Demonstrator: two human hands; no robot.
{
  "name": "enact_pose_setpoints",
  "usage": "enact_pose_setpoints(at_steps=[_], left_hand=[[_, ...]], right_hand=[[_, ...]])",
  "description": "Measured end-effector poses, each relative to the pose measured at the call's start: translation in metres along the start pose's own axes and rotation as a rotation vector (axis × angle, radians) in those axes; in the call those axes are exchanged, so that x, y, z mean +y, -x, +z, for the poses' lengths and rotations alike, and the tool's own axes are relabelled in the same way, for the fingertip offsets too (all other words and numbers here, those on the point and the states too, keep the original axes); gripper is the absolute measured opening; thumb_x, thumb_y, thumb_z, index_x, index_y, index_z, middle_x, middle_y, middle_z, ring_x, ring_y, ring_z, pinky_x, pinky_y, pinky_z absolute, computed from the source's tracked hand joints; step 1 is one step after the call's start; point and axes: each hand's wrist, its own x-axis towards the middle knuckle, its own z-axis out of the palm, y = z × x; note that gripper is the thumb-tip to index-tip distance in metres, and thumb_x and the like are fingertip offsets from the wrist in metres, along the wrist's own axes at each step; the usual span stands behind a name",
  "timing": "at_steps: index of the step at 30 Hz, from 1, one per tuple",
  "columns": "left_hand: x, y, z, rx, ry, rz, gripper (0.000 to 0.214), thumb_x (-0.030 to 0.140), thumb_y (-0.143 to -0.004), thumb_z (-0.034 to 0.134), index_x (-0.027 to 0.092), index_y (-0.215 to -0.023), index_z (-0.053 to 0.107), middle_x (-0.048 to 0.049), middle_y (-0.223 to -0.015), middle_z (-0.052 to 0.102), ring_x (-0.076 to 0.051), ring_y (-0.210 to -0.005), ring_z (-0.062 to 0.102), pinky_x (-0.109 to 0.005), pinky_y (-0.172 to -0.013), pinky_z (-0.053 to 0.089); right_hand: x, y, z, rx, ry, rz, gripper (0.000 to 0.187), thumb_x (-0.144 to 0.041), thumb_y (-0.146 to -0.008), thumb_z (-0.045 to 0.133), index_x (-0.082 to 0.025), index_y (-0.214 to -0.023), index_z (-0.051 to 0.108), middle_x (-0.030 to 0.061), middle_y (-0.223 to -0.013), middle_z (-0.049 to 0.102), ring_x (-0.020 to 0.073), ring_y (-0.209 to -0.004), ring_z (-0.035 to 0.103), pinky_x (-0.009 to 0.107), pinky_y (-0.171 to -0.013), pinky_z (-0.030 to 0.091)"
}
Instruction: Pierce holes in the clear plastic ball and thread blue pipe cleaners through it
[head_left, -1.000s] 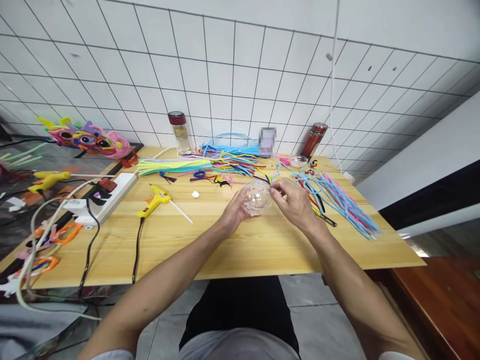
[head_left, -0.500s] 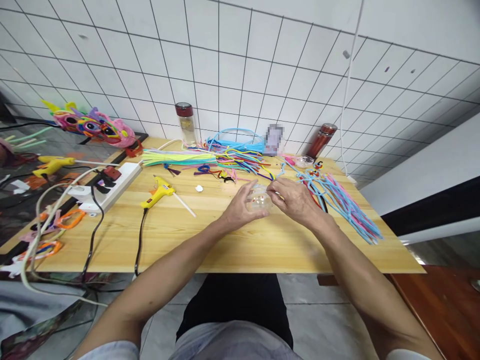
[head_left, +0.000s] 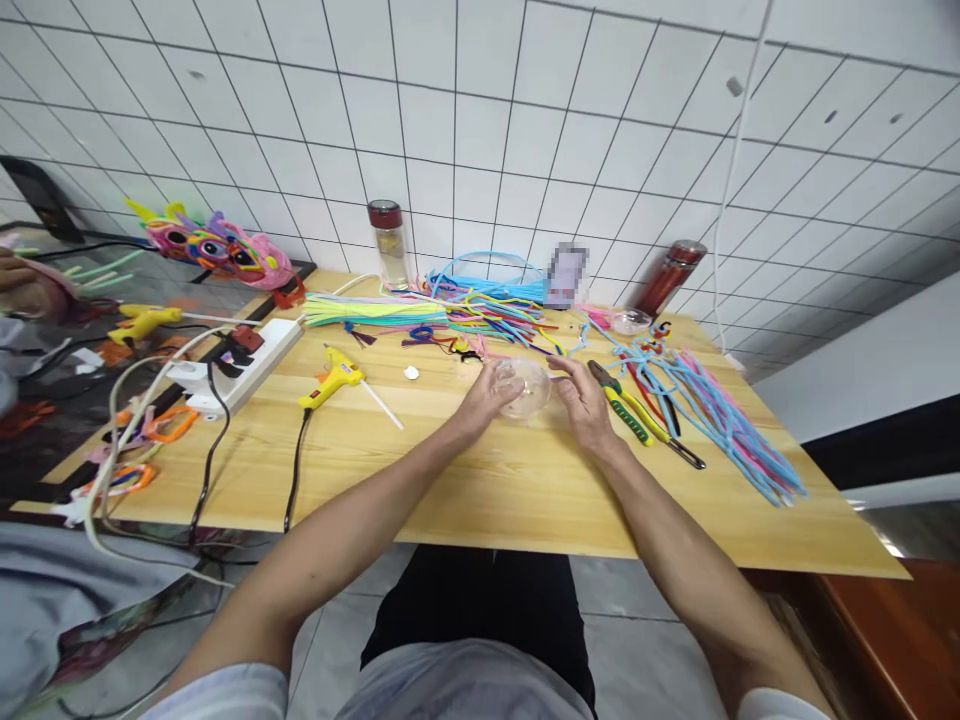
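Observation:
My left hand (head_left: 484,400) grips a clear round plastic shell (head_left: 527,392) by its left side, just above the table. At the shell's right edge, my right hand (head_left: 583,398) has its fingers apart and the thumb raised; whether it touches the shell I cannot tell. Beside that hand lie pliers (head_left: 630,412) with green and yellow handles. Left of the shell are a small white piece (head_left: 411,373) and a yellow glue gun (head_left: 332,380) with a white glue stick in its back.
Bundled coloured pipe cleaners (head_left: 375,310) lie along the back, and more pipe cleaners (head_left: 735,420) at right. Two drink bottles (head_left: 388,245) stand near the tiled wall. A white power strip (head_left: 262,365) with trailing cords sits left. Another person's hand (head_left: 34,285) shows at far left.
My right hand has opened from a pinch and drawn back from the shell, leaving it more exposed. The pliers beside it now show. The view has shifted slightly.

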Motion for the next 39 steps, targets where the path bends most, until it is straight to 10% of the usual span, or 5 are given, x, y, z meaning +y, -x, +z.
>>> enact_pose_setpoints(at_steps=[20,26,39], left_hand=[[0.009,-0.001,-0.003,-0.137,0.28,-0.245,0.056,0.053,-0.096,0.065,0.021,-0.142,0.058,-0.0149,-0.135,0.07,-0.025,-0.099,0.077,-0.035,-0.071,0.068],[0.007,-0.001,-0.009,-0.228,0.29,-0.41,0.067,0.068,-0.1,0.046,0.015,-0.139,0.058,-0.0175,-0.11,0.079,-0.025,-0.077,0.08,-0.034,-0.059,0.067],[0.016,0.002,-0.005,-0.254,0.364,-0.532,0.066,0.059,-0.107,0.028,0.008,-0.134,0.06,-0.0171,-0.096,0.081,-0.021,-0.06,0.077,-0.03,-0.053,0.064]], right_hand=[[0.008,0.002,0.008,-0.071,-0.233,0.224,0.064,-0.073,-0.095,0.054,-0.024,-0.134,0.069,0.0088,-0.133,0.073,0.0286,-0.12,0.067,0.043,-0.102,0.053],[0.012,0.001,0.012,-0.101,-0.258,0.373,0.069,-0.083,-0.091,0.047,-0.022,-0.109,0.073,0.0031,-0.091,0.073,0.0189,-0.072,0.062,0.034,-0.07,0.052],[0.02,0.001,0.017,-0.094,-0.266,0.427,0.07,-0.087,-0.093,0.035,-0.023,-0.081,0.062,0.0005,-0.061,0.062,0.0189,-0.061,0.058,0.032,-0.059,0.043]])
